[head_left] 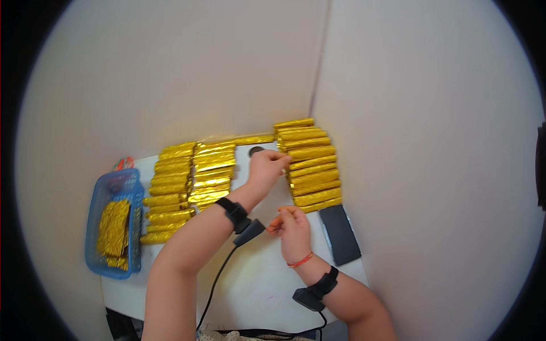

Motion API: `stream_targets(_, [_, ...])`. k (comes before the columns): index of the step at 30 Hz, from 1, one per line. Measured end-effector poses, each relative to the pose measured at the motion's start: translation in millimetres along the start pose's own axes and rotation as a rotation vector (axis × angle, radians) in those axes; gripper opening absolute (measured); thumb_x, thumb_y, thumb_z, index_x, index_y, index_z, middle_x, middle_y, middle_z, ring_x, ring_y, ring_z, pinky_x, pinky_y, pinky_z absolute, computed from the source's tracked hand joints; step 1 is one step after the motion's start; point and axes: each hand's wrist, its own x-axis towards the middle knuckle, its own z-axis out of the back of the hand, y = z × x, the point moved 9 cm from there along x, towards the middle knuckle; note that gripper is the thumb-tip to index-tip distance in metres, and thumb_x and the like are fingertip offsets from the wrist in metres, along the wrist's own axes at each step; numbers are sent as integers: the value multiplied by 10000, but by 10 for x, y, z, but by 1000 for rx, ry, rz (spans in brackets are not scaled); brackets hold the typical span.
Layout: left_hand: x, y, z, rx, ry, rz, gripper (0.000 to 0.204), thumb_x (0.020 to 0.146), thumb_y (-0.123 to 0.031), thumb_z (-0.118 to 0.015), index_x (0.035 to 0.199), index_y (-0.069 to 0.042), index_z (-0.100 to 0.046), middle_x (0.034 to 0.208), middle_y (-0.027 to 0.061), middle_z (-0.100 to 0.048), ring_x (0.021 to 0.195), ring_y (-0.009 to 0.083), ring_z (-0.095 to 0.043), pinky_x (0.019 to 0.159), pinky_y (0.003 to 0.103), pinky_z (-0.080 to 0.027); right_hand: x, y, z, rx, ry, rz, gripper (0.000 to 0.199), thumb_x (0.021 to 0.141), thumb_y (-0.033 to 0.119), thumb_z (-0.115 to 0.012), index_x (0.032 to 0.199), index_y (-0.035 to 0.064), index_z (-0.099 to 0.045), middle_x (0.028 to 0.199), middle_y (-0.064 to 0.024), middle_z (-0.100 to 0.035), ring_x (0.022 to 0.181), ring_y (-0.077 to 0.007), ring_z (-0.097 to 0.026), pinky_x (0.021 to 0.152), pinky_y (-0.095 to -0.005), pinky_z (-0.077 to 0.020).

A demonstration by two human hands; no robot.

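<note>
My left hand reaches to the far right part of the white table. Its fingers are pinched together against the left ends of a column of gold foil rolls; what lies between the fingertips is hidden. Nearer to me, my right hand hovers over the table with its fingers curled in and pressed together, just left of the column's near end. Anything held there is too small to make out. Two more columns of gold foil rolls, a shiny one and one farther left, lie left of my left hand.
A blue plastic basket with folded gold foil stands at the left edge. A dark phone lies at the right edge. Behind my left hand is a small dark round object. Walls enclose the table's back and right; black cables trail from my wristbands.
</note>
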Motion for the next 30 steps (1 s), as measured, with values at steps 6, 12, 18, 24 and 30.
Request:
stream_targets(6, [-235, -26, 127, 16, -55, -46, 311, 932, -291, -774, 965, 18, -789, 758, 112, -733, 703, 187, -679, 678, 356, -539, 12, 45, 59, -4, 3, 30, 166, 1089, 195, -550, 1158, 50, -594, 807, -76, -676, 668, -177, -670, 627, -300, -540])
stream_targets(12, [-697, -192, 664, 193, -40, -72, 259, 965, -243, -746, 1112, -31, -757, 774, 52, -701, 689, 120, -635, 636, 312, -520, -9, 116, 88, -34, -25, 65, 168, 1097, 199, -529, 1189, 62, -562, 790, -56, -647, 660, -164, -646, 620, -285, -520])
stream_targets(18, [-1114, -495, 1958, 478, -221, -77, 242, 912, -215, -765, 1089, -53, -733, 825, 86, -698, 740, 202, -659, 684, 366, -537, 15, 116, 97, -67, -15, 71, 164, 1096, 215, -536, 1164, 72, -579, 788, -34, -654, 665, -145, -636, 634, -281, -515])
stream_targets(24, [-1474, -352, 3880, 651, -423, 103, 270, 873, -239, -794, 1039, -31, -744, 1050, 161, -752, 943, 274, -725, 820, 381, -571, 8, 112, 43, -74, -11, 59, 168, 1099, 220, -527, 1171, 74, -569, 787, -29, -639, 670, -149, -632, 638, -294, -506])
stream_targets(30, [-1915, 4, 4515, 1109, -272, 510, 653, 799, -436, -870, 1265, -13, -696, 1290, 228, -705, 1229, 351, -664, 1031, 424, -527, 14, 105, 55, -65, -5, 64, 162, 1100, 215, -527, 1168, 75, -574, 790, -30, -643, 667, -149, -631, 636, -294, -506])
